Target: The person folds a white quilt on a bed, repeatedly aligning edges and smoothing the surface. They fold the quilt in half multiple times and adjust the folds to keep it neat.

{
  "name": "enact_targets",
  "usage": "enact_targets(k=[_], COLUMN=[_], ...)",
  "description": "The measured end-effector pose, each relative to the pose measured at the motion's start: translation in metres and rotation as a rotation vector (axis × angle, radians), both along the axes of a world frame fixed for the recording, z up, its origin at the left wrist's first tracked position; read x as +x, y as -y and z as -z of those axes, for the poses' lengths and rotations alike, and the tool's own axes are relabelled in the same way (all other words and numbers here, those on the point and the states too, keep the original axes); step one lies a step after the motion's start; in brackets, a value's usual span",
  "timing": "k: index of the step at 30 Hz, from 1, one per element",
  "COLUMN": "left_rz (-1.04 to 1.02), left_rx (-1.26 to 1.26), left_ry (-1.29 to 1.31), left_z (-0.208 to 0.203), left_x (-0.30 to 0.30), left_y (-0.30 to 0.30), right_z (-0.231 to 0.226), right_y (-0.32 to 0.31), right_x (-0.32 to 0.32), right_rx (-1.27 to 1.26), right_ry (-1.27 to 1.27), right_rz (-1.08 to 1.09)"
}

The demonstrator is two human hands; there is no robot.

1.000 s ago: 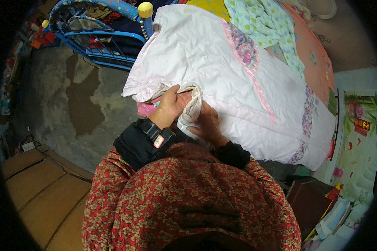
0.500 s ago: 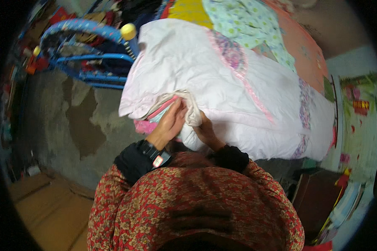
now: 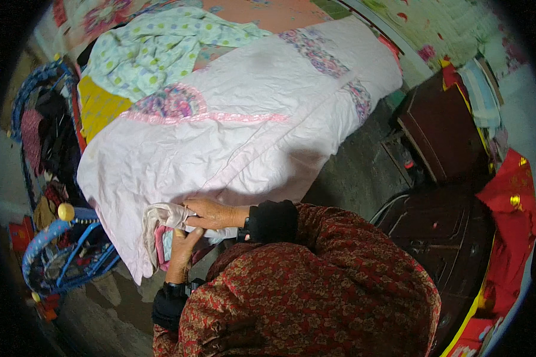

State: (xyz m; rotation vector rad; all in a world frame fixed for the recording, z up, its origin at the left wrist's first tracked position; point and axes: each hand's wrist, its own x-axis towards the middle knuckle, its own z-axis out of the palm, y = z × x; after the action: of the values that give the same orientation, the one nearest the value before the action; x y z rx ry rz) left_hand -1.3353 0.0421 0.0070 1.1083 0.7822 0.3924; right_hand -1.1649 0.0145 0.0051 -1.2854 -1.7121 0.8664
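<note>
A white quilt cover with pink ribbon trim and a floral patch is spread across the bed. At its near left edge, a greyish-white bunched hem curls around an opening, where pink cloth and pale aqua cloth show. My right hand is closed on this hem from the right, with the fingertips partly tucked into the folds. Just below, my left hand grips at the opening, thumb up; its other fingers are partly hidden by cloth. The two hands nearly touch.
A mint dotted cloth and a yellow cloth lie beyond the quilt cover. On the left stands a blue tubular frame with a yellow knob. Dark brown cabinets and a red cloth are on the right.
The view has swung to the right, bringing the cabinets further in. My right hand has come over the bunched hem, above my left hand. Both remain at the opening.
</note>
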Motion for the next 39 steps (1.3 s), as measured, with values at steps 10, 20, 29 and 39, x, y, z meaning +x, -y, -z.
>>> enact_targets(k=[10, 20, 29, 39], left_rz=[-0.348, -0.372, -0.457, -0.743], left_rx=[-0.215, -0.429, -0.419, -0.131], left_ry=[0.205, 0.943, 0.918, 1.041], left_z=[0.028, -0.018, -0.023, -0.036], left_x=[-0.032, -0.111, -0.116, -0.087], left_y=[-0.024, -0.029, -0.013, -0.036], right_z=[0.073, 0.162, 0.177, 0.036], right_y=[0.084, 0.234, 0.24, 0.057], right_x=[0.053, 0.189, 0.301, 0.352], right_rx=[-0.109, -0.559, -0.391, 0.245], right_ry=[0.049, -0.447, -0.554, -0.564], right_rz=[0.404, 1.972, 1.212, 1.363])
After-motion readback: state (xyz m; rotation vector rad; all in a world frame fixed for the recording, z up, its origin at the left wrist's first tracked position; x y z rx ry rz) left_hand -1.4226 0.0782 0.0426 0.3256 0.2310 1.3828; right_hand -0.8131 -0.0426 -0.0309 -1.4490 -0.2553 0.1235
